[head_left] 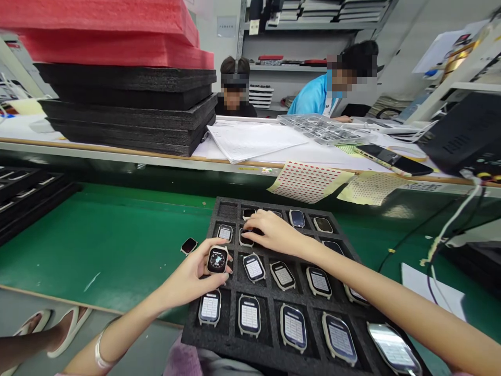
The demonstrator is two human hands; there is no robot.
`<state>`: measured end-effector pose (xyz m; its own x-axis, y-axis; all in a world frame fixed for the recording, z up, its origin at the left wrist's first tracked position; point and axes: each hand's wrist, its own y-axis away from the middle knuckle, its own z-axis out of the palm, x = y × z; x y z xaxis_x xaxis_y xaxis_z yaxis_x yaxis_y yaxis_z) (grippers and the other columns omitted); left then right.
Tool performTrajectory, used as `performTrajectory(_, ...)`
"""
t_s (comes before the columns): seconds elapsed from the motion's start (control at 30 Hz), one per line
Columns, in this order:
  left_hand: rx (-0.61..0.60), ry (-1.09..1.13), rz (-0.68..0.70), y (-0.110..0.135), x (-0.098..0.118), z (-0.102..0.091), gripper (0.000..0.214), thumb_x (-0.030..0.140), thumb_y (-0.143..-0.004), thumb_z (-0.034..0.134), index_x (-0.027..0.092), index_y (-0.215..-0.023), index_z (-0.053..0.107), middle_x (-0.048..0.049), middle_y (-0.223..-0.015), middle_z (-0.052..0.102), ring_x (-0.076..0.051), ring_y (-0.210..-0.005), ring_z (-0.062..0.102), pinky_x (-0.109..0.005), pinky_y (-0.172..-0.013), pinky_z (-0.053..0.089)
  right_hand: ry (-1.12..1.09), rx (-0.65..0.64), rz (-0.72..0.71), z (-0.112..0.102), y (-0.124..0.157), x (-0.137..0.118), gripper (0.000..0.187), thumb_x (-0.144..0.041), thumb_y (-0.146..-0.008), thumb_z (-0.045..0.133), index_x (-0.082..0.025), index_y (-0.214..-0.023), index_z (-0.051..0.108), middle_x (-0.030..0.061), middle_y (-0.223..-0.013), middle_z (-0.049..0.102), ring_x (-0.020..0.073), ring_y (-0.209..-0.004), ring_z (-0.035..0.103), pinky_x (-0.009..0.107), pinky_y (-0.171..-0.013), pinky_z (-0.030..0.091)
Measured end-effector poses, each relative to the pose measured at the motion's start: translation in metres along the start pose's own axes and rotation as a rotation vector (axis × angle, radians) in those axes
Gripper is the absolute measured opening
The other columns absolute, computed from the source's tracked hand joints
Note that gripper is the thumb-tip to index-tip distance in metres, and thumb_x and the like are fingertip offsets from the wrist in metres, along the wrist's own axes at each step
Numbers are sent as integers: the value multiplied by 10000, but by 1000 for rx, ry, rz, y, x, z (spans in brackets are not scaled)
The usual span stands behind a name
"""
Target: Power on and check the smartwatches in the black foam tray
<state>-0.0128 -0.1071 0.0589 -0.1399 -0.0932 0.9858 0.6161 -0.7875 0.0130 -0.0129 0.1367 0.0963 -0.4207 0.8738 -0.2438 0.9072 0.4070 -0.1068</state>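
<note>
My left hand (pixel 191 277) grips a smartwatch case (pixel 217 259) without a strap, its lit screen showing a dial. This watch is held over the left side of a black foam tray (pixel 230 290). Inside the tray, several smartwatches sit in square compartments, many with a white keypad-like grid on screen. My right hand (pixel 272 230) reaches across the tray, fingers bent round a dark-screened smartwatch (pixel 245 238) in a compartment of the second row from the back. Part of that watch is hidden by the fingers. Another dark watch (pixel 189 246) lies on the green mat left of the tray.
Black foam sheets (pixel 129 115) topped with red foam (pixel 109 31) are stacked on the raised shelf. Papers (pixel 250 141), a clear plastic tray (pixel 321 128) and a phone (pixel 393 159) lie there too. Cables (pixel 434 245) hang at right. Two people sit beyond.
</note>
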Motion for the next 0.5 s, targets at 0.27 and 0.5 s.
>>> performTrajectory(0.27, 122, -116, -23, -23, 2, 22, 520, 175, -795, 613, 211, -1273, 410, -2, -869, 519, -123, -702, 541, -242, -599, 497, -46, 88, 253, 22, 7, -11, 299, -268, -768, 738, -98, -989, 630, 135, -886, 633, 281, -851, 591, 368, -736, 435)
performTrajectory(0.5, 169, -334, 113, -38, 12, 36, 435, 162, -793, 593, 230, -1208, 479, -36, -1070, 576, -173, -895, 557, -279, -767, 455, -322, 134, 192, 4, 16, 0, 132, -231, -822, 658, -143, -744, 598, 22, -788, 583, 138, -687, 552, 239, -612, 427)
